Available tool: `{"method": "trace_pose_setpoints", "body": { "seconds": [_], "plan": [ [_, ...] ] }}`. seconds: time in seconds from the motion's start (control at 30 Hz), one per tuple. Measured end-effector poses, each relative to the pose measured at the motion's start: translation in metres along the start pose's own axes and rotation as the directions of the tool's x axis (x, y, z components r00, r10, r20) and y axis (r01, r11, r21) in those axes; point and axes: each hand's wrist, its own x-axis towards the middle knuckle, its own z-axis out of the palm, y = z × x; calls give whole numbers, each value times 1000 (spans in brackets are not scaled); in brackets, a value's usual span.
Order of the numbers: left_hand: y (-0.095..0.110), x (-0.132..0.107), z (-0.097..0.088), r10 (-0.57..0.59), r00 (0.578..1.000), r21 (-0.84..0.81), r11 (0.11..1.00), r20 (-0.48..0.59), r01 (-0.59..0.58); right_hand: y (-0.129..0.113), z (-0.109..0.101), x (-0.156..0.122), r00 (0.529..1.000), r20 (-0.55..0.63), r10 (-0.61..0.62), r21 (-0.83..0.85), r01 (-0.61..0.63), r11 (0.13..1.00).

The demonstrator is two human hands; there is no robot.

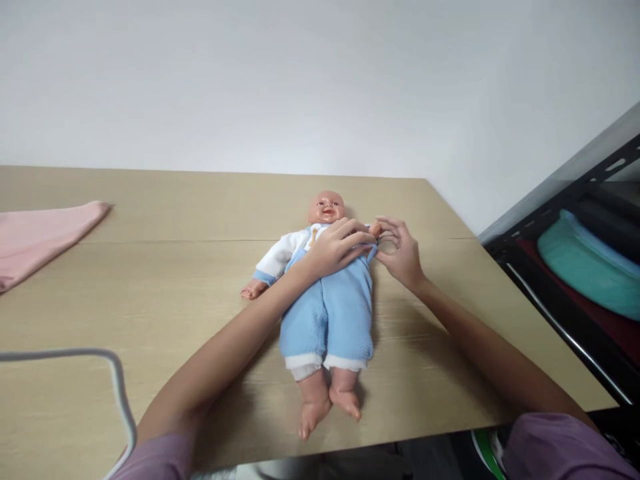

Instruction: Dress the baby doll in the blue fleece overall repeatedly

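A baby doll [326, 313] in light blue overalls and a white top lies on its back on the table, its bare feet toward me. Across its chest reaches my left hand [340, 247], fingers curled at the doll's sleeve on the right side. My right hand [401, 253] is beside that same arm, thumb and fingers curved around the doll's small hand [376, 230] and blue cuff. Both hands appear closed on the sleeve, though my fingers partly hide it. The doll's other arm [273, 263] rests stretched out to the left.
A pink cloth [47, 237] lies at the table's left. A grey cable [113, 373] bends across the near left corner. Right of the wooden table [165, 300] stands a black rack [555, 313] holding a teal basin [590, 267]. A white wall rises behind.
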Motion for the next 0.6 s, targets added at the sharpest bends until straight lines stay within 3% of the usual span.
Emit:
{"method": "trace_pose_setpoints", "body": {
  "seconds": [0.17, 0.3, 0.43, 0.53, 0.6],
  "plan": [
    [4, -4, 0, -36, 995, -115, 993, -91, 25, 0, 8, -13, 988, 142, -61, -181, 87, 980],
    [2, 3, 3, -211, 964, -241, 956, -163, 168, -4, 1, -19, 969, 235, -75, -70, 94, 993],
    [-8, 5, 9, -392, 915, -202, 907, -92, 368, -1, 9, -24, 978, 154, 138, 203, -168, 965],
    [-12, 3, 13, -432, 901, -100, 898, -25, 428, 6, 19, -25, 928, 62, 368, 480, -351, 803],
    [-13, 1, 14, -435, 900, -52, 899, -12, 434, 10, 24, -25, 893, 45, 448, 547, -397, 737]
  ]
}}
